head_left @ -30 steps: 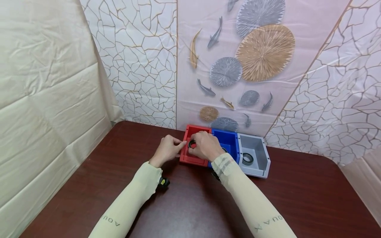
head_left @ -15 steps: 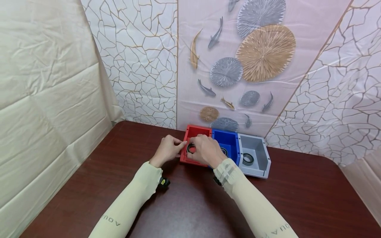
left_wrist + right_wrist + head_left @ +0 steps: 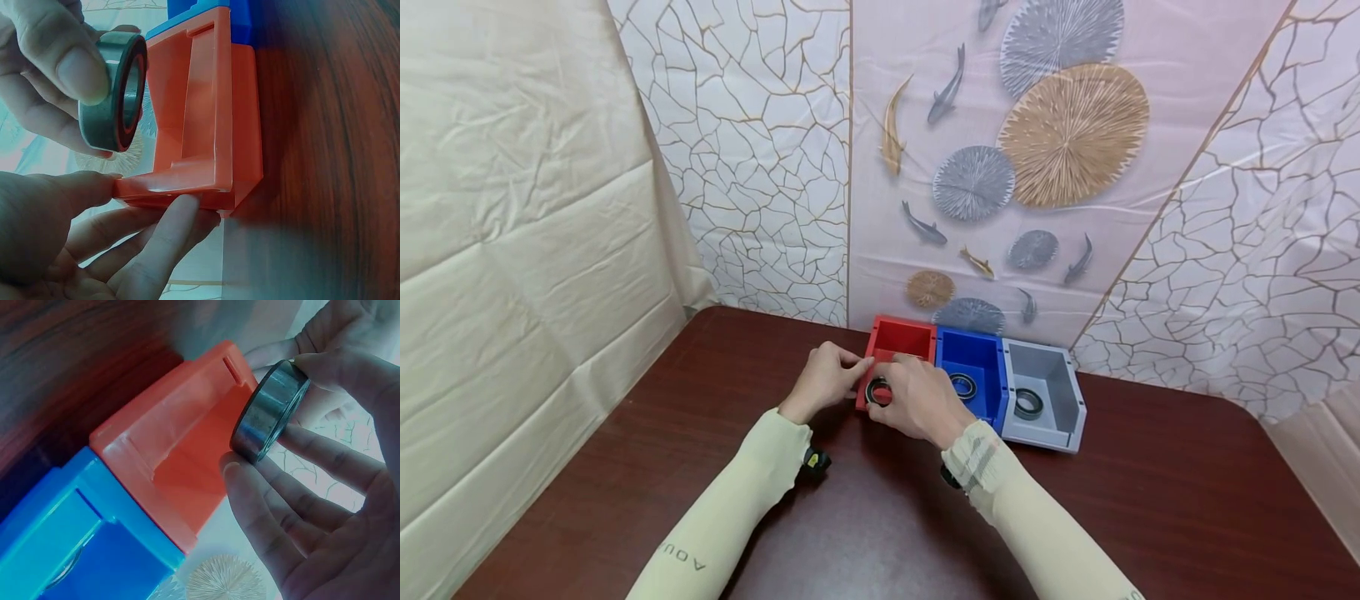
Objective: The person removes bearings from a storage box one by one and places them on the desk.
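A dark ring bearing with a shiny metal outer face (image 3: 265,415) is held in my right hand (image 3: 925,404), between the thumb and fingertips. It is tilted on edge over the front of the red bin (image 3: 209,119), clear of its rim. My left hand (image 3: 823,382) pinches the left side wall of that bin, thumb on the rim and fingers along the outside, as the left wrist view shows. In the head view, the right hand covers part of the red bin's interior.
Joined to the red bin's right are a blue bin (image 3: 1006,375) and a grey bin (image 3: 1078,417). One bearing (image 3: 972,390) lies in the blue bin, another (image 3: 1028,416) in the grey. Behind the brown table (image 3: 850,533) hangs a patterned cloth (image 3: 760,167).
My right hand has drawn the bearing toward me, from over the red bin's middle to its front edge. The blue bin's bearing shows more fully. My left hand keeps its grip.
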Demonstrator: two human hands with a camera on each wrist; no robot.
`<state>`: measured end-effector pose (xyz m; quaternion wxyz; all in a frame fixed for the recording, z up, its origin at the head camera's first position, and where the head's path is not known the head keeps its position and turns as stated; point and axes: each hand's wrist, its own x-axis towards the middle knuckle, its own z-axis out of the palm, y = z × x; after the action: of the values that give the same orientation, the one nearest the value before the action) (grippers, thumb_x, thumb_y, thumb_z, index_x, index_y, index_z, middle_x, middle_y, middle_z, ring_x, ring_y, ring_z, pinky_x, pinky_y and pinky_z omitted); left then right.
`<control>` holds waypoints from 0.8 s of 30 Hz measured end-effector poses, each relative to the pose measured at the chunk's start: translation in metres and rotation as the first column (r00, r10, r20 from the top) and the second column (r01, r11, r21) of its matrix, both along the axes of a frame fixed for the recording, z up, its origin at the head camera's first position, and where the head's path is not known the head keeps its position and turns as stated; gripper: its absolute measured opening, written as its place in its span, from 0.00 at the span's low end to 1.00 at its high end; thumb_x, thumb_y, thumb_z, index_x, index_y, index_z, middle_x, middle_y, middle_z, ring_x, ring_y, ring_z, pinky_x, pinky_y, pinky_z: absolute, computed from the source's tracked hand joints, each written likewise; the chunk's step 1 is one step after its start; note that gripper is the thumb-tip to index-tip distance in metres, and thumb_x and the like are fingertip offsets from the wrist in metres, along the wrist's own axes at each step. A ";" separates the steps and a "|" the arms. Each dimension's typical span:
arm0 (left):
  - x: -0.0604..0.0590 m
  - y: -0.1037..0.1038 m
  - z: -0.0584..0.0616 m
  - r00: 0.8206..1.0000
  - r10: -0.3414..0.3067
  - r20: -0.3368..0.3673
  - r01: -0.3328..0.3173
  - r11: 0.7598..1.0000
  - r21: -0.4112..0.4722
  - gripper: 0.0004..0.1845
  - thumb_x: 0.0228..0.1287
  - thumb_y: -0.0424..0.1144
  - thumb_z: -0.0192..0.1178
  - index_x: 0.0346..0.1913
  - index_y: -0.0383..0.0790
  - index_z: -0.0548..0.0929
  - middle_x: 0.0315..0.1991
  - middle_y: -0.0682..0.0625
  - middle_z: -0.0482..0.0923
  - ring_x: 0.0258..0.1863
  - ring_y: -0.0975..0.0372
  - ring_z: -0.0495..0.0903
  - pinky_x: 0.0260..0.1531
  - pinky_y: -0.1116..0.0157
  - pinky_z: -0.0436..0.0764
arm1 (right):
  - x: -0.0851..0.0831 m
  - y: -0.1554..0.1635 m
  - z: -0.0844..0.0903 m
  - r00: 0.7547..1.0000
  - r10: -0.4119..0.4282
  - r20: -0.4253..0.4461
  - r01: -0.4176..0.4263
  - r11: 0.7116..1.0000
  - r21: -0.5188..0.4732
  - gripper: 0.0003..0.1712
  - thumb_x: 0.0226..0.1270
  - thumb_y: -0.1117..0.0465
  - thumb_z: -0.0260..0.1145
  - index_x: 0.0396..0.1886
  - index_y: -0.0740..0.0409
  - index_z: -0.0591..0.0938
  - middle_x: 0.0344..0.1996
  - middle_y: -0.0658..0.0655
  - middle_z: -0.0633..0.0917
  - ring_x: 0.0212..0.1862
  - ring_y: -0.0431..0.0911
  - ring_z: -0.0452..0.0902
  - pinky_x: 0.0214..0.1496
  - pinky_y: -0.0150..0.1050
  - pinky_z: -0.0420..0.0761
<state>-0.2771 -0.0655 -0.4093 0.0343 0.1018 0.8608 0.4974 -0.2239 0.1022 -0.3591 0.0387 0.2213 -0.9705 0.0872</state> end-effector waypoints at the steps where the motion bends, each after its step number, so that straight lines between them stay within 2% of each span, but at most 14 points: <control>1: 0.000 0.000 0.000 1.000 0.000 -0.002 0.000 1.000 0.001 0.14 0.71 0.45 0.66 0.45 0.38 0.92 0.41 0.41 0.90 0.27 0.60 0.91 0.30 0.64 0.90 | 0.001 0.000 -0.001 1.000 0.003 -0.003 -0.003 1.000 -0.003 0.24 0.61 0.46 0.75 0.54 0.50 0.86 0.44 0.55 0.87 0.39 0.45 0.81 0.39 0.42 0.87; 6: 0.000 0.000 -0.001 1.000 0.002 0.002 -0.002 1.000 0.014 0.13 0.70 0.43 0.66 0.45 0.37 0.92 0.40 0.41 0.90 0.27 0.60 0.91 0.31 0.64 0.90 | 0.004 0.000 -0.005 1.000 0.011 -0.010 -0.011 1.000 -0.005 0.22 0.60 0.47 0.76 0.51 0.50 0.87 0.40 0.54 0.87 0.36 0.43 0.80 0.37 0.41 0.88; 13: 0.000 0.000 0.001 1.000 -0.005 0.001 0.005 1.000 0.011 0.14 0.71 0.42 0.65 0.46 0.34 0.91 0.40 0.41 0.90 0.28 0.60 0.91 0.32 0.63 0.90 | 0.008 -0.001 -0.010 0.999 0.007 0.032 -0.007 1.000 0.010 0.24 0.58 0.46 0.76 0.52 0.51 0.86 0.40 0.53 0.87 0.36 0.43 0.81 0.40 0.42 0.89; 24: 0.001 0.001 0.002 1.000 0.012 0.027 -0.013 1.000 0.010 0.15 0.71 0.43 0.66 0.48 0.34 0.91 0.38 0.41 0.91 0.25 0.61 0.90 0.34 0.65 0.90 | 0.016 -0.004 -0.023 0.999 0.039 0.017 -0.040 0.999 0.016 0.20 0.58 0.47 0.76 0.46 0.51 0.87 0.35 0.51 0.85 0.32 0.42 0.79 0.31 0.37 0.83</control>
<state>-0.2758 -0.0648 -0.4068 0.0420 0.0900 0.8583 0.5035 -0.2078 0.0983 -0.3824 0.0272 0.2399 -0.9670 0.0817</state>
